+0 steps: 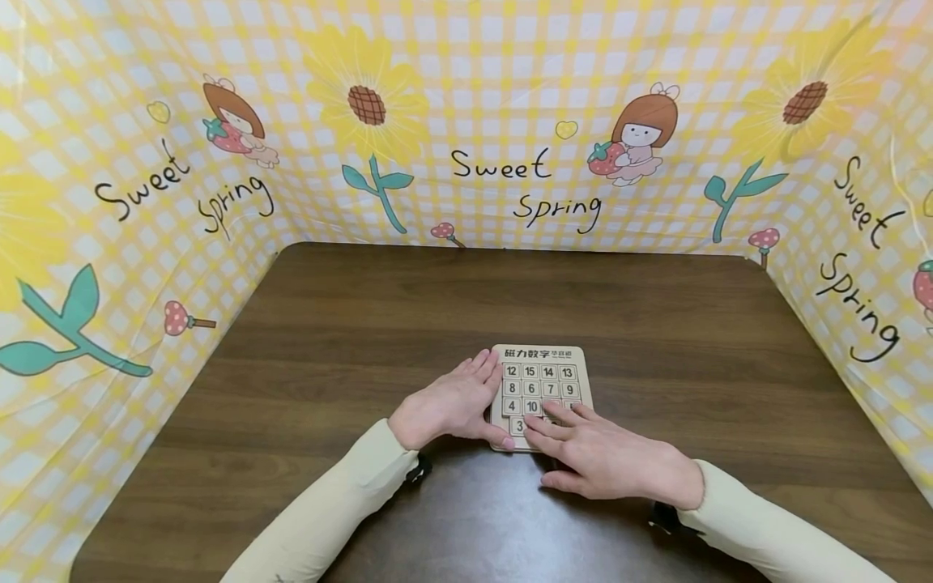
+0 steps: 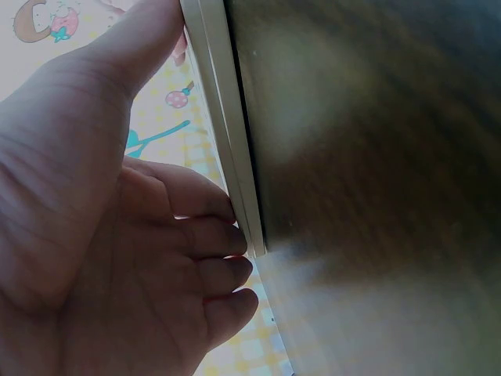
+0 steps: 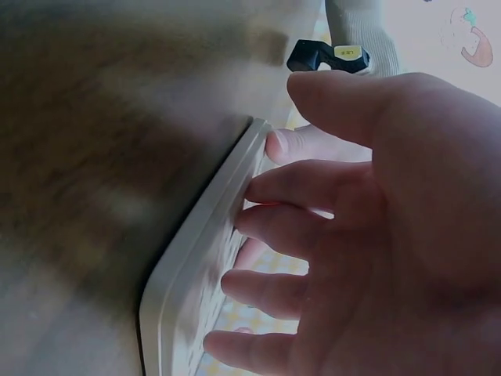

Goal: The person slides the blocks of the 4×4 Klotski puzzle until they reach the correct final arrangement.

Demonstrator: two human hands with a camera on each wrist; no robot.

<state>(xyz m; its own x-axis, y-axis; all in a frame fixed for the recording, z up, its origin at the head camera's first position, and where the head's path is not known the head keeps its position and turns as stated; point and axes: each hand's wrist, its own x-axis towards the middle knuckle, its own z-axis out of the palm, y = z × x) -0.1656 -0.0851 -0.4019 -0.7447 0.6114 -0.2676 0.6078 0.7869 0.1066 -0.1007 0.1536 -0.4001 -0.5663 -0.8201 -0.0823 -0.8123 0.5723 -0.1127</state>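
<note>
A pale number slide puzzle (image 1: pixel 586 380) with numbered square tiles lies flat on the brown table. Tiles such as 12, 15, 14 and 13 form its top row, and the 3 tile (image 1: pixel 519 426) shows lower down. My left hand (image 1: pixel 455 402) rests against the board's left side, fingers along the edge (image 2: pixel 221 102) and thumb at the bottom left corner. Over the lower right tiles spreads my right hand (image 1: pixel 598 453), its outstretched fingertips touching them and its thumb off the board. The tiles beneath those fingers are partly hidden.
The wooden table (image 1: pixel 328 324) extends around the board on all sides. Yellow checked cloth (image 1: pixel 466 121) with flowers and cartoon prints walls the table at the back and both sides. A dark strap device (image 3: pixel 325 56) sits at my left wrist.
</note>
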